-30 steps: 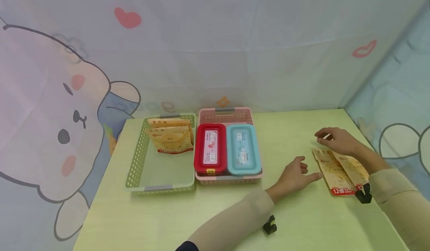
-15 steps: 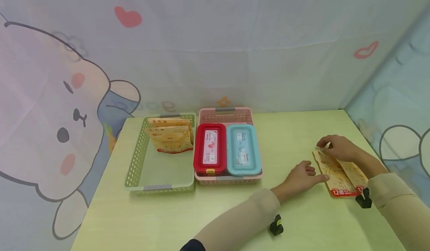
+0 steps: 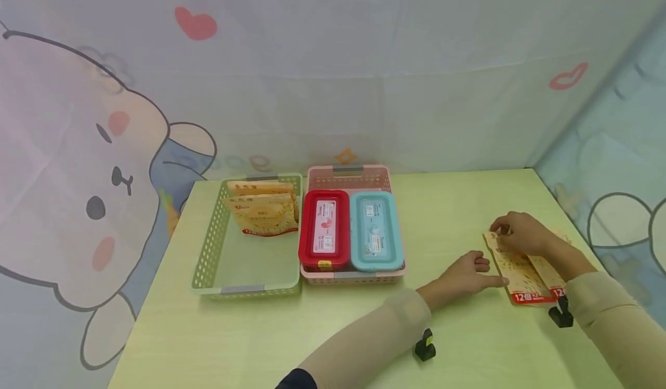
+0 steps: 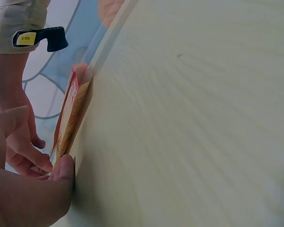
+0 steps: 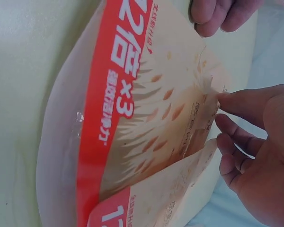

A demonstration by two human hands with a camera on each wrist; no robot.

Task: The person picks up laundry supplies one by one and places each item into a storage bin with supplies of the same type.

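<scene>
Two overlapping yellow pouches (image 3: 520, 267) with red bottom bands lie on the table at the right. My right hand (image 3: 525, 234) is at the top edge of the upper pouch (image 5: 146, 109); in the right wrist view its thumb and fingertips pinch that edge. A second pouch (image 5: 156, 189) lies partly over it near those fingers. My left hand (image 3: 463, 274) is at the pouches' left side, thumb extended to the edge and fingers loosely bent. In the left wrist view, my left fingers (image 4: 62, 172) are close beside the pouches (image 4: 72, 106), seen edge-on.
A green basket (image 3: 205, 262) at the back left holds yellow pouches (image 3: 266, 212) standing upright. Beside it, a pink basket (image 3: 348, 172) holds a red-lidded box (image 3: 325, 230) and a light-blue-lidded box (image 3: 376, 230). A printed curtain (image 3: 312, 88) hangs behind the table.
My right hand has come down onto the top of the pouches and its fingers have closed at the edge. My left hand has moved right, bringing its thumb to the pouches' left edge.
</scene>
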